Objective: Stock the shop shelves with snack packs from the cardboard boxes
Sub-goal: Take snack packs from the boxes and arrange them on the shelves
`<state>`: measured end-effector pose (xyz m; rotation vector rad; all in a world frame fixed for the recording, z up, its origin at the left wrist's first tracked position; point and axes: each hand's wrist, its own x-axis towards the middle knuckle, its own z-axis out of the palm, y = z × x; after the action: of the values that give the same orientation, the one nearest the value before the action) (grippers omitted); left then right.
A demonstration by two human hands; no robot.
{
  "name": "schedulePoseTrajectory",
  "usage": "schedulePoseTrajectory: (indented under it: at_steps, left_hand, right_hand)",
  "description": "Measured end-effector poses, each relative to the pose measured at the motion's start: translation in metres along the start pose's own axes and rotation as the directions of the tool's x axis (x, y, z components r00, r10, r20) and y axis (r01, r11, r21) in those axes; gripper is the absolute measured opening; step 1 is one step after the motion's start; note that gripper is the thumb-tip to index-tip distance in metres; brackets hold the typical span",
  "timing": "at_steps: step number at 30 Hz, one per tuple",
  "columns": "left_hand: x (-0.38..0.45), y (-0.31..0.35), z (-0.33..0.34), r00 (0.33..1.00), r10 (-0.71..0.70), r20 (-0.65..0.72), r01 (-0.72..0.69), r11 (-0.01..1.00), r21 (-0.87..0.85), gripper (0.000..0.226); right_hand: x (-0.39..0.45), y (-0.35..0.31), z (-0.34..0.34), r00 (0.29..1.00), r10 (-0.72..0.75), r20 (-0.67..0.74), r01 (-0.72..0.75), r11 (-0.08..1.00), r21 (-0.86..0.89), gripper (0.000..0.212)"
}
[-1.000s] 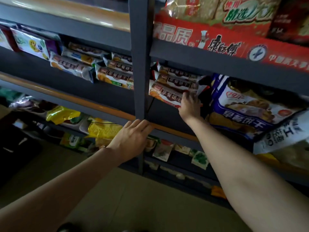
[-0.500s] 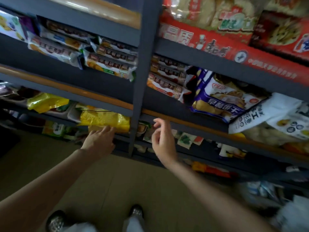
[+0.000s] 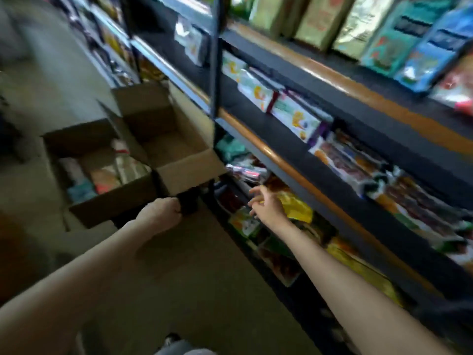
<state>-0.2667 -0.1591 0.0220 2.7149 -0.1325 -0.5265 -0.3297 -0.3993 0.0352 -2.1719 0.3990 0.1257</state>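
Two open cardboard boxes stand on the floor to the left of the shelves. The nearer left box (image 3: 110,208) holds several snack packs (image 3: 107,175). The box beside it (image 3: 189,172) shows only its bare bottom. My left hand (image 3: 160,213) hangs just below the corner between the boxes, fingers loosely curled, holding nothing. My right hand (image 3: 266,204) is spread in the air in front of the lowest shelf's yellow pack (image 3: 297,207), holding nothing. The dark shelves (image 3: 294,160) carry rows of biscuit packs (image 3: 343,160).
A dark upright post (image 3: 215,73) splits the shelving. Tall green and blue bags (image 3: 409,34) line the top shelf. Bare floor (image 3: 192,278) lies under my arms, and my shoe (image 3: 171,338) shows at the bottom. More shelving runs away at the far left.
My view has swung left and the boxes have come into sight. My right hand left the biscuit packs on the shelf and dropped low. My left hand moved down toward the boxes.
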Motion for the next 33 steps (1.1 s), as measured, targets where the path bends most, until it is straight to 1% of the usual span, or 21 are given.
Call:
schedulePoseTrajectory:
  at_steps: [1, 2, 4, 5, 8, 11, 14, 17, 20, 21, 23, 26, 28, 30, 33]
  left_hand:
    - [0.009, -0.021, -0.017, 0.999, -0.038, -0.031, 0.035, 0.995, -0.097, 0.022]
    - [0.014, -0.044, -0.033, 0.992, -0.107, -0.062, 0.096, 0.982, -0.16, 0.021]
    - [0.029, -0.08, -0.055, 0.969, -0.224, -0.108, 0.177, 0.926, -0.333, 0.019]
    - [0.037, -0.096, -0.061, 0.956, -0.259, -0.138, 0.191, 0.906, -0.379, 0.019]
    - [0.059, -0.128, -0.069, 0.931, -0.32, -0.176, 0.229, 0.886, -0.402, 0.018]
    - [0.087, -0.158, -0.073, 0.897, -0.41, -0.168, 0.312, 0.854, -0.416, 0.021]
    - [0.125, -0.19, -0.075, 0.853, -0.506, -0.128, 0.401, 0.793, -0.459, 0.028]
    - [0.157, -0.227, -0.08, 0.818, -0.57, -0.07, 0.466, 0.731, -0.498, 0.032]
    - [0.181, -0.26, -0.094, 0.784, -0.619, -0.049, 0.519, 0.697, -0.495, 0.031]
    - [0.187, -0.268, -0.1, 0.779, -0.625, -0.051, 0.52, 0.689, -0.504, 0.029]
    - [0.201, -0.291, -0.109, 0.791, -0.609, -0.055, 0.501, 0.696, -0.514, 0.025]
    - [0.223, -0.333, -0.114, 0.795, -0.607, -0.012, 0.521, 0.693, -0.498, 0.023]
    - [0.24, -0.364, -0.111, 0.773, -0.635, -0.007, 0.553, 0.678, -0.485, 0.022]
    - [0.259, -0.391, -0.105, 0.762, -0.647, -0.028, 0.551, 0.671, -0.497, 0.023]
    - [0.282, -0.425, -0.091, 0.766, -0.642, -0.033, 0.528, 0.657, -0.537, 0.023]
  right_hand:
    - [0.015, -0.022, 0.017, 0.999, -0.025, 0.021, 0.025, 1.0, 0.006, 0.022]
    - [0.03, -0.042, 0.035, 0.998, -0.047, 0.045, 0.046, 0.999, 0.012, 0.022]
    - [0.055, -0.079, 0.067, 0.991, -0.093, 0.094, 0.093, 0.996, 0.004, 0.02]
    - [0.067, -0.094, 0.08, 0.986, -0.118, 0.117, 0.119, 0.993, -0.002, 0.018]
    - [0.104, -0.129, 0.114, 0.971, -0.179, 0.161, 0.185, 0.982, -0.025, 0.015]
    - [0.147, -0.154, 0.148, 0.94, -0.208, 0.269, 0.244, 0.964, -0.105, 0.012]
    - [0.198, -0.177, 0.191, 0.871, -0.299, 0.391, 0.391, 0.903, -0.18, 0.011]
    - [0.244, -0.204, 0.253, 0.752, -0.369, 0.546, 0.517, 0.844, -0.141, 0.015]
    - [0.273, -0.232, 0.318, 0.626, -0.317, 0.713, 0.566, 0.813, -0.136, 0.023]
    - [0.282, -0.239, 0.337, 0.596, -0.284, 0.751, 0.569, 0.809, -0.146, 0.026]
    - [0.302, -0.248, 0.376, 0.554, -0.215, 0.804, 0.571, 0.801, -0.179, 0.03]
    - [0.332, -0.24, 0.431, 0.537, -0.064, 0.841, 0.542, 0.79, -0.287, 0.034]
    - [0.352, -0.226, 0.467, 0.537, 0.026, 0.843, 0.527, 0.77, -0.359, 0.048]
    - [0.373, -0.213, 0.502, 0.534, 0.061, 0.843, 0.539, 0.744, -0.395, 0.066]
    - [0.398, -0.199, 0.558, 0.491, 0.071, 0.868, 0.579, 0.718, -0.386, 0.083]
